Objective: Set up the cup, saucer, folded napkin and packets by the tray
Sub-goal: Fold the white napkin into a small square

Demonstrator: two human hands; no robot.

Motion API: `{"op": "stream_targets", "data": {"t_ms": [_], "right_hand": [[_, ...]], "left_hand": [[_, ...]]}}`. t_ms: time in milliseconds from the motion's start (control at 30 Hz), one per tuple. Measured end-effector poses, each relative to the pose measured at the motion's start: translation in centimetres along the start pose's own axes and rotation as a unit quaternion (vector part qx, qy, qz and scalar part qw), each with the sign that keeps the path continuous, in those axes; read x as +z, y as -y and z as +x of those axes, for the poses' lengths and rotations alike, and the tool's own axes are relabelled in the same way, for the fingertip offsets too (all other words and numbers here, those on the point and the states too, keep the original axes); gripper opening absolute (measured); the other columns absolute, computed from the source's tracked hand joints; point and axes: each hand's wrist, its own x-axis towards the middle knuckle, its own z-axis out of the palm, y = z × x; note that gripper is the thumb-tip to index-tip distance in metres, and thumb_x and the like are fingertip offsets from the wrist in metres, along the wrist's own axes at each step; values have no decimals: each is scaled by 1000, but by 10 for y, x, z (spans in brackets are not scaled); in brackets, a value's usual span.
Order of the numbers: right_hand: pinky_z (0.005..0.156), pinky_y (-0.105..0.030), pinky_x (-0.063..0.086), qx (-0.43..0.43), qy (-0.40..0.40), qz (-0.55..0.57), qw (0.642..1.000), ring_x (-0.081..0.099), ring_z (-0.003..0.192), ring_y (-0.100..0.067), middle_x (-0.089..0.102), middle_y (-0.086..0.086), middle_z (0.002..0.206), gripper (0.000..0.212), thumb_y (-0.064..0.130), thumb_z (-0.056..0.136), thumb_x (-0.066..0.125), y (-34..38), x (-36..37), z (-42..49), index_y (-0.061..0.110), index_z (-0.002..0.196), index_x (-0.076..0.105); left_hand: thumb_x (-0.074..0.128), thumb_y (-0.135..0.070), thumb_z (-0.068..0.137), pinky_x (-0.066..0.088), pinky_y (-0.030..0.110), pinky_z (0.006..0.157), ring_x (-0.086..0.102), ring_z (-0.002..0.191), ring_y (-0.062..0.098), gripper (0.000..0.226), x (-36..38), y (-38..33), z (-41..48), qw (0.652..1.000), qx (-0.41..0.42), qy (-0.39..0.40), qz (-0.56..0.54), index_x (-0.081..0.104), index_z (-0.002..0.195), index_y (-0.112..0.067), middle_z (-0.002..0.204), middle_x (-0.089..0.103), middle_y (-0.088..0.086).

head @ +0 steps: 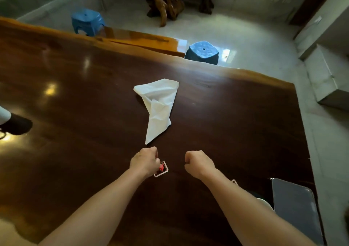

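A white napkin (158, 106) lies loosely crumpled in the middle of the dark wooden table (75, 94). Just short of its near tip are both my hands. My left hand (145, 161) is curled, and a small dark packet with a white border and red print (162, 168) shows at its right side; I cannot tell whether the fingers pinch it or it lies on the table. My right hand (198, 162) is a closed fist with nothing showing in it. A second packet's corner (234, 182) peeks out behind my right forearm. A grey tray (296, 211) sits at the near right, with a white rim (266, 203), cup or saucer, beside it.
Two blue plastic stools (203, 52) (87, 21) stand on the tiled floor beyond the table's far edge. A dark object with a white part (13, 123) rests at the table's left edge. The table's right edge runs close to the tray.
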Motion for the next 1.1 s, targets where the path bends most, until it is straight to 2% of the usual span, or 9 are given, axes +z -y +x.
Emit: {"op": "stream_targets", "data": {"t_ms": [200, 400, 567, 667, 767, 967, 1100], "right_hand": [[75, -34, 45, -15, -26, -2, 1000, 59, 106, -29, 59, -6, 116, 16, 19, 93, 54, 49, 2, 56, 21, 108, 62], [87, -40, 50, -13, -54, 21, 998, 57, 112, -29, 58, -5, 120, 26, 21, 94, 56, 71, 17, 111, 21, 120, 62], [89, -44, 53, -19, -64, 29, 997, 57, 112, -28, 57, -5, 120, 37, 23, 95, 60, 83, 31, 145, 21, 131, 58], [89, -45, 54, -29, -63, 27, 997, 55, 116, -27, 55, -5, 126, 40, 21, 95, 61, 88, 43, 164, 21, 135, 56], [90, -43, 55, -40, -66, 25, 997, 51, 117, -25, 51, -4, 130, 47, 19, 95, 62, 90, 56, 183, 26, 141, 51], [79, -43, 55, -50, -73, 7, 996, 49, 107, -26, 49, -5, 120, 32, 18, 96, 61, 92, 72, 202, 23, 128, 62], [77, -42, 55, -51, -84, 14, 995, 49, 105, -25, 52, -5, 115, 24, 31, 98, 58, 96, 71, 203, 21, 118, 69]], "left_hand": [[54, -29, 93, 50, 34, 72, 61, 87, 23, 8, -5, 39, 48, 1000, -5, -17, 16, 56, 95, -22, 98, 65, 1], [57, -33, 93, 48, 36, 70, 65, 92, 29, 18, 9, 55, 92, 998, 28, -47, 31, 58, 100, -16, 98, 63, 4], [61, -38, 94, 43, 34, 66, 65, 93, 27, 26, 23, 62, 121, 997, 29, -67, 29, 55, 108, -18, 101, 59, 3], [64, -39, 92, 45, 34, 65, 66, 92, 27, 31, 32, 68, 138, 997, 29, -74, 14, 52, 111, -17, 106, 56, 3], [68, -40, 89, 54, 37, 67, 66, 89, 27, 36, 41, 76, 152, 996, 44, -76, -5, 52, 112, -18, 107, 55, 2], [63, -27, 91, 49, 37, 64, 67, 88, 31, 35, 50, 89, 166, 993, 70, -87, -30, 60, 124, -18, 112, 60, 4], [57, -26, 94, 43, 34, 60, 65, 79, 31, 20, 45, 87, 168, 992, 63, -106, -37, 66, 109, -16, 95, 63, 4]]}}
